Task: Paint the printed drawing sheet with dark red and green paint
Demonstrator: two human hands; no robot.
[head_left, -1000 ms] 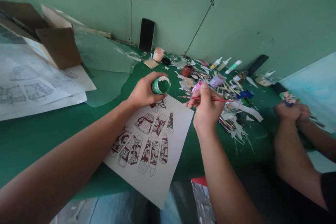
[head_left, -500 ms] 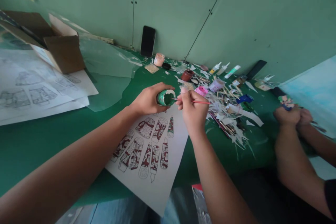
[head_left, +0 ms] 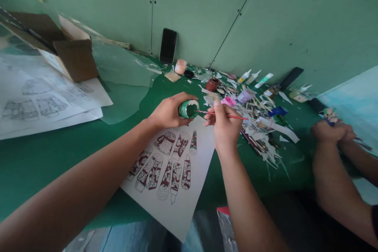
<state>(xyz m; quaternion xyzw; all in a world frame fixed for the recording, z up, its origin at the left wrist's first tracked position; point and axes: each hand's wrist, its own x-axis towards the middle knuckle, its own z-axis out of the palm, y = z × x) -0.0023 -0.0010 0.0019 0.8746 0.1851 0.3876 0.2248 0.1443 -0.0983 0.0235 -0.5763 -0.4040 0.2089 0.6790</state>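
Wrapped round a small jar of green paint (head_left: 188, 109), my left hand (head_left: 169, 111) tilts its open mouth toward the right. My right hand (head_left: 226, 124) pinches a thin red paintbrush (head_left: 238, 117); the brush tip is at the rim of the jar. Below both hands lies a white sheet (head_left: 177, 216) printed with narrow patterned shapes, many coloured dark red, and one with some green. The top edge of the sheet is hidden behind my left hand and the jar.
A cardboard box (head_left: 77, 60) stands on printed sheets (head_left: 56, 120) at the left. A phone (head_left: 168, 46) leans on the wall. Paper scraps, a pink pot (head_left: 228, 101), a dark red jar (head_left: 212, 84) and glue bottles lie right. Another person's hands (head_left: 330, 132) are at far right.
My right hand has moved to the right, drawing the brush back from inside the jar to its rim. My left hand still holds the jar. The whole view has shifted slightly.
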